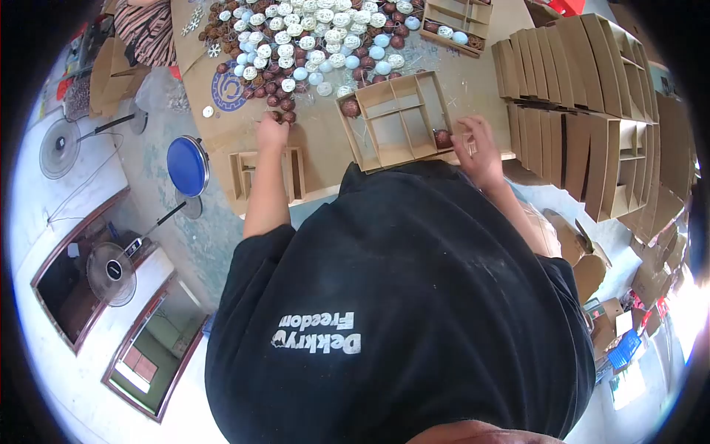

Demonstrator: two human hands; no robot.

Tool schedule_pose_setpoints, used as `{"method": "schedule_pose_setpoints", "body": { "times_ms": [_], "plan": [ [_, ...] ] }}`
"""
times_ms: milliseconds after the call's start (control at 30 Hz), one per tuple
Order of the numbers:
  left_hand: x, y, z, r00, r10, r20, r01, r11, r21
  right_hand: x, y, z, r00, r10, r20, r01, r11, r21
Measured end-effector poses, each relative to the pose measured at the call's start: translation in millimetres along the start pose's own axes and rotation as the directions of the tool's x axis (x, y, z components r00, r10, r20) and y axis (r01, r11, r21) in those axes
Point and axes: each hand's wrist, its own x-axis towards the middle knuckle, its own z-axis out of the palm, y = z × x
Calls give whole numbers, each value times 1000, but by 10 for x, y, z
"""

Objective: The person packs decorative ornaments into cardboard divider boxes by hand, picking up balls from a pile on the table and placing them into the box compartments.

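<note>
At the near edge of the ball pile, my left hand [273,135] has its fingers closed at a dark red ball [276,116]; other dark red balls touch alongside. A divided cardboard box [381,163] lies tilted in front of my torso. It holds one dark red ball [350,108] in its far left compartment and another [442,138] in the near right corner. My right hand [477,152] is at the box's right side, fingers apart and curved, fingertips close to the corner ball. The pile of white balls [325,37] also has light blue and dark red ones.
A smaller divided box [296,174] sits under my left forearm at the table edge. Another box [473,46] with balls lies at the far right. Stacked cardboard boxes [547,66] rise on the right. A blue stool [187,166] and fans stand left of the table [318,152].
</note>
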Motion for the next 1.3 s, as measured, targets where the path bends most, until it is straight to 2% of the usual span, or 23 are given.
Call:
{"method": "schedule_pose_setpoints", "body": {
  "times_ms": [33,100,233,300,333,400,433,500,533,567,633,700,767,800,867,900,967,1000,1033,1100,1133,1200,1300],
  "plan": [
    [36,-107,103,1000,-2,3,2,1000,6,24,43,-8,1000,4,2,-4,1000,5],
    [61,-252,265,994,98,-46,-98,995,2,77,134,-25,997,-72,12,73,990,-120],
    [128,-315,365,990,138,-39,-140,989,-39,181,130,-67,997,-73,-29,68,986,-149],
    [93,-342,429,990,138,-40,-144,939,-311,190,47,-108,996,-49,-69,37,987,-157],
    [115,-419,517,990,134,-35,-139,939,-315,187,3,-123,997,-47,-63,36,986,-160],
    [270,-583,712,975,192,-111,-218,754,-619,244,-85,-153,995,-59,-78,48,989,-138],
    [234,-617,722,976,183,-118,-216,753,-621,258,-127,-174,995,-69,-73,59,989,-137],
    [-174,-325,260,985,132,-114,-172,635,-753,292,-202,-185,985,-157,-77,138,969,-205],
    [-370,-233,18,985,135,-104,-170,750,-639,301,-235,-160,984,-165,-68,149,969,-196],
    [-515,-196,-78,986,124,-110,-166,752,-638,317,-261,-144,979,-193,-73,176,966,-190],
    [-719,-103,-185,988,115,-108,-156,616,-772,372,-342,-127,971,-225,-84,207,960,-187],
    [-950,36,-339,977,150,-149,-210,610,-764,422,-505,-51,966,-252,-48,244,960,-136],
    [-1123,185,-437,987,159,-40,-104,416,-904,490,-563,68,952,-305,2,304,947,-99],
    [-1199,281,-450,985,165,-45,-110,410,-905,536,-620,119,931,-362,47,364,929,-60],
    [-1354,488,-460,936,334,-110,-171,160,-972,568,-851,209,924,-374,84,376,927,-9],
    [-1413,578,-480,935,337,-112,-172,155,-973,563,-953,247,914,-385,127,381,923,52],
    [-1455,719,-553,861,474,-185,-396,395,-829,571,-1064,315,907,-395,145,388,919,74],
    [-1425,748,-594,859,479,-181,-452,542,-709,588,-1093,319,900,-403,164,392,915,99],
    [-1351,721,-554,857,479,-189,-456,537,-710,592,-1107,296,897,-410,163,399,912,94],
    [-1121,586,-325,853,484,-194,-516,727,-453,591,-1100,230,933,-325,156,321,946,54],
    [-1036,543,-215,852,486,-196,-518,724,-457,602,-1054,202,933,-326,156,322,946,49],
    [-874,506,-35,868,454,-203,-496,767,-406,622,-913,142,974,-203,102,199,979,50],
    [-656,578,111,881,445,-158,-470,795,-384,700,-740,15,970,-242,-14,242,968,63]
  ]
}}
